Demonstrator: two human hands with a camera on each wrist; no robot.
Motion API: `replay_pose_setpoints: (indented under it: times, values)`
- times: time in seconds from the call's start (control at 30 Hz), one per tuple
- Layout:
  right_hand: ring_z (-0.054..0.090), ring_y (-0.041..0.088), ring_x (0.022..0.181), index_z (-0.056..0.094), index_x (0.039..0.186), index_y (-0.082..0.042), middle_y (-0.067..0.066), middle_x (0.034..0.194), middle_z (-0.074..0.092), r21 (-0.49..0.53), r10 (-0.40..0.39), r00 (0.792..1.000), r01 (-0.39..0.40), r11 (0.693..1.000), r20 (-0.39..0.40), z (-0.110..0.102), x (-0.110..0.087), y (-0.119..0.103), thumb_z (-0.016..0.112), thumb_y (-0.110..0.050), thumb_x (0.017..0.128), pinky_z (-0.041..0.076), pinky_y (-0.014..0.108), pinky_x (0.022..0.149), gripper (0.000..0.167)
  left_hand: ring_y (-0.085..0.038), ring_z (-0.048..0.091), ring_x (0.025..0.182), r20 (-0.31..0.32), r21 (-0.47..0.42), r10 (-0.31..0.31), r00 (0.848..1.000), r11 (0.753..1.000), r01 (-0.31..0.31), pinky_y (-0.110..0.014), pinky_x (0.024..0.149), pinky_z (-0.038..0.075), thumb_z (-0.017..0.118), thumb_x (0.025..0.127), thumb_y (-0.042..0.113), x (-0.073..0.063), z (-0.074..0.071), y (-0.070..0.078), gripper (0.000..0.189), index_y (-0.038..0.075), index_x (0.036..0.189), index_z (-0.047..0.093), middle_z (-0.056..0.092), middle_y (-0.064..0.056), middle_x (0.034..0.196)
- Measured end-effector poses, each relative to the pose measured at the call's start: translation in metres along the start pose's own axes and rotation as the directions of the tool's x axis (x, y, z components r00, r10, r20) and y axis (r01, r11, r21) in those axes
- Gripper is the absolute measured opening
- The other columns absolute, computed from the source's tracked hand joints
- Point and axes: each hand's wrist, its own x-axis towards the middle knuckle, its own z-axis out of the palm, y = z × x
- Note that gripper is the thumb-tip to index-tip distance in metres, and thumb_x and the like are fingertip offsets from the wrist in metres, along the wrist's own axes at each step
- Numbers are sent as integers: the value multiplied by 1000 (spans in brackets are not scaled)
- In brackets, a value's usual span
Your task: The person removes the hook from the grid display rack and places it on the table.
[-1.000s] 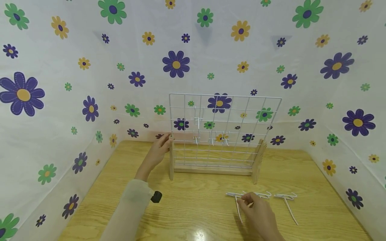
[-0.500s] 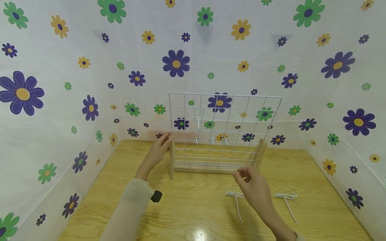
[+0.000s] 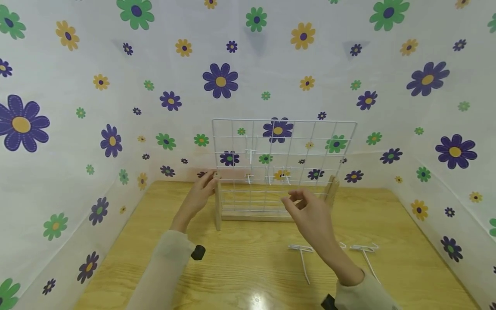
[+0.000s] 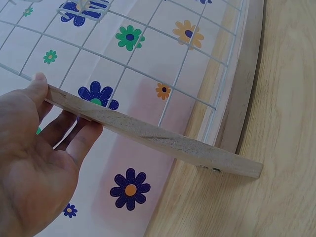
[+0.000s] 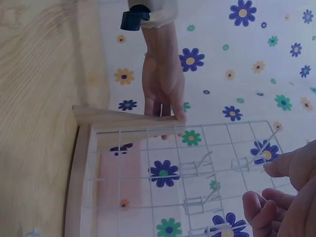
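A white wire grid panel (image 3: 271, 148) stands upright in a wooden frame. My left hand (image 3: 197, 196) grips the top of the frame's left wooden upright (image 4: 148, 132), thumb on one side and fingers on the other. Several white wire hooks (image 3: 251, 154) hang on the grid, one higher than the rest. My right hand (image 3: 310, 213) is raised before the lower right of the grid, fingers bent and thumb apart from them. In the right wrist view a gap shows between thumb (image 5: 279, 165) and fingers, and no hook is visible there.
On the wooden table (image 3: 240, 267) lie loose wire hooks, one left (image 3: 301, 254) of the right forearm and one right (image 3: 364, 249); another is mostly hidden behind it. A flowered cloth (image 3: 178, 142) surrounds the table's back and sides.
My right hand has lifted away from the loose hooks and moved up and left towards the grid. My left hand keeps its hold on the upright. The head view has shifted slightly.
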Motion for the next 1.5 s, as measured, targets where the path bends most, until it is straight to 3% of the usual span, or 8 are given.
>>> replay_pose_setpoints:
  times: [0.17, 0.3, 0.47, 0.7, 1.17, 1.5]
  values:
    - [65, 15, 73, 73, 110, -6, 2, 95, 73, 31, -61, 998, 62, 998, -14, 7, 11, -19, 76, -25, 97, 50, 25, 50, 24, -39, 39, 146, 6, -31, 12, 1000, 999, -12, -46, 115, 45, 42, 114, 33, -2, -1, 1, 58, 5, 163, 29, 33, -20, 163]
    - [65, 15, 73, 71, 111, -5, 3, 96, 73, 71, -110, 993, 112, 991, -30, 12, 23, -31, 76, -23, 97, 52, 24, 52, 24, -39, 39, 146, -1, -34, 3, 1000, 999, -3, -46, 115, 45, 42, 113, 34, -1, -1, 0, 57, 7, 163, 29, 33, -19, 164]
    - [65, 16, 72, 70, 111, -1, 6, 94, 73, 79, -186, 980, 192, 978, -73, 20, 36, -43, 80, -18, 94, 54, 24, 56, 26, -37, 39, 147, -2, -34, -11, 1000, 999, 11, -44, 115, 45, 42, 113, 33, 1, -1, 0, 57, 8, 163, 29, 32, -19, 164]
    - [64, 17, 70, 69, 110, 1, 9, 95, 72, 83, -263, 959, 272, 959, -104, 33, 47, -54, 79, -16, 94, 53, 24, 56, 26, -39, 40, 145, 5, -66, 18, 1000, 998, -17, -46, 115, 45, 42, 114, 28, 2, -1, 2, 55, 4, 162, 29, 36, -22, 161]
    - [66, 20, 70, 69, 113, 2, 11, 93, 72, 34, -313, 938, 321, 946, -148, 56, 64, -61, 82, -16, 91, 55, 29, 57, 31, -41, 39, 146, 14, -59, 15, 1000, 998, -15, -47, 116, 43, 41, 114, 31, 0, -2, -1, 59, 3, 163, 26, 34, -24, 162]
    - [66, 21, 67, 70, 108, 2, 11, 91, 73, 23, -320, 929, 330, 944, -187, 67, 70, -61, 77, -13, 95, 51, 27, 54, 21, -41, 38, 146, 17, -67, 17, 1000, 998, -16, -47, 115, 44, 41, 114, 29, 1, -1, -1, 57, 4, 162, 28, 35, -24, 161]
